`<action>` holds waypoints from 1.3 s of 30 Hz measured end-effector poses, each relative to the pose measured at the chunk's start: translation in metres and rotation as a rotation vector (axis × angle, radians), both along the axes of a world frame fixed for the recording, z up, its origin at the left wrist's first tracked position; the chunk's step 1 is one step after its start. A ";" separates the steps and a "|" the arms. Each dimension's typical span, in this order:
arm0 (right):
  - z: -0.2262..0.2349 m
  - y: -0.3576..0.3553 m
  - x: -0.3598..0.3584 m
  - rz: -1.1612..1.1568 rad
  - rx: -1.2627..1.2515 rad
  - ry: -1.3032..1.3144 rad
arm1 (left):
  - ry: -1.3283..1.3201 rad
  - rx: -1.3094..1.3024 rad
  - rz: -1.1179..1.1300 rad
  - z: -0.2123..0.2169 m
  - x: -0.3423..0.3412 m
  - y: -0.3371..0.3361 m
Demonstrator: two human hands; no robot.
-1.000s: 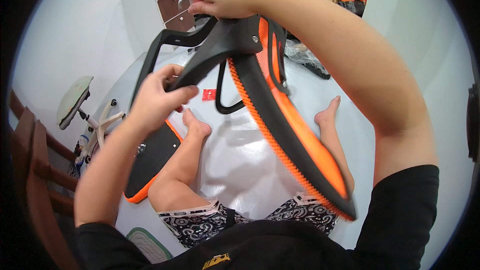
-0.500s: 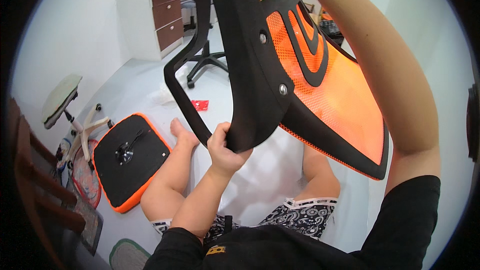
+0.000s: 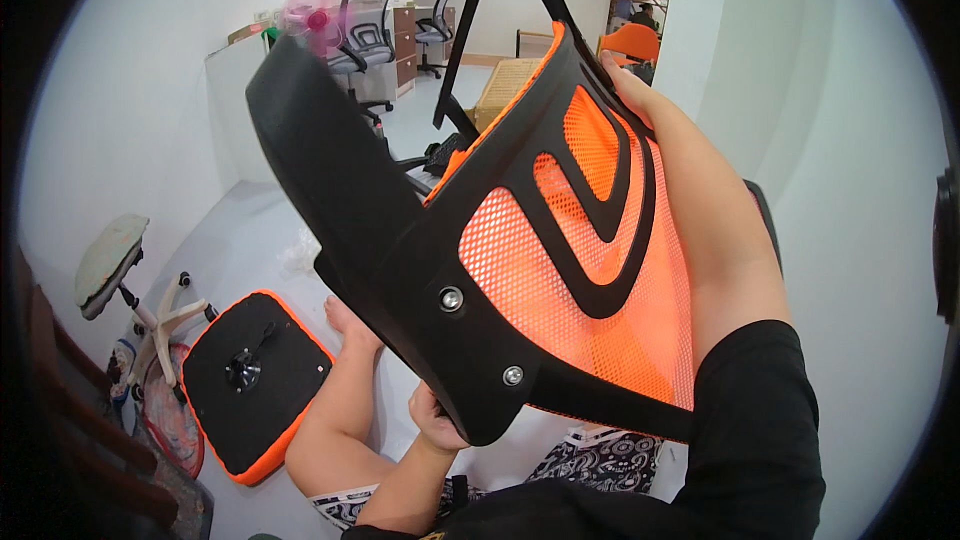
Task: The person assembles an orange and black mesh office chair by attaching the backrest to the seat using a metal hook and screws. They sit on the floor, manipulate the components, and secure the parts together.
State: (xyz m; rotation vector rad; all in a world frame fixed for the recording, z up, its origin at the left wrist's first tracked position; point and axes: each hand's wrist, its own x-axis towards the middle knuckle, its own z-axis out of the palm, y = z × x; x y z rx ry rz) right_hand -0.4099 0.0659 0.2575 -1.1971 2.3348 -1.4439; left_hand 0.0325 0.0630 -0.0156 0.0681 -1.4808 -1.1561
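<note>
I hold an office chair backrest (image 3: 560,270) up in front of me: orange mesh in a black frame, with a black bracket carrying two silver bolts at its lower end. My left hand (image 3: 432,422) grips the bottom of that bracket from below. My right hand (image 3: 628,90) holds the upper right edge of the frame, the forearm running down along it. I sit on the floor with bare legs stretched out. An upside-down seat pad (image 3: 250,380), black with an orange rim, lies on the floor left of my left leg.
A stool with a wheeled base (image 3: 135,285) lies tipped at the left. Dark wooden furniture (image 3: 60,410) is at the far left edge. Grey office chairs (image 3: 360,30) and a white cabinet stand at the back. A white wall runs along the right.
The backrest has swung upright and closer to my face. My left hand shifted down to the bracket's lower end. My right hand stayed on the upper frame.
</note>
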 end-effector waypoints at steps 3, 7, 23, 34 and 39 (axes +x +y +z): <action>-0.001 -0.002 0.023 -0.034 0.023 0.208 | -0.222 -0.256 -0.004 -0.040 0.013 -0.017; 0.031 -0.026 0.085 -0.096 0.050 0.884 | 0.157 0.534 -0.531 -0.042 -0.001 -0.015; -0.006 -0.085 0.243 0.000 0.370 0.938 | -0.144 0.902 -0.755 -0.161 0.000 -0.012; -0.041 -0.123 0.224 0.019 0.589 0.877 | -0.501 0.838 -0.797 -0.159 0.001 0.018; -0.057 -0.156 0.202 0.178 0.552 0.837 | -0.718 0.522 -0.751 -0.084 0.018 0.016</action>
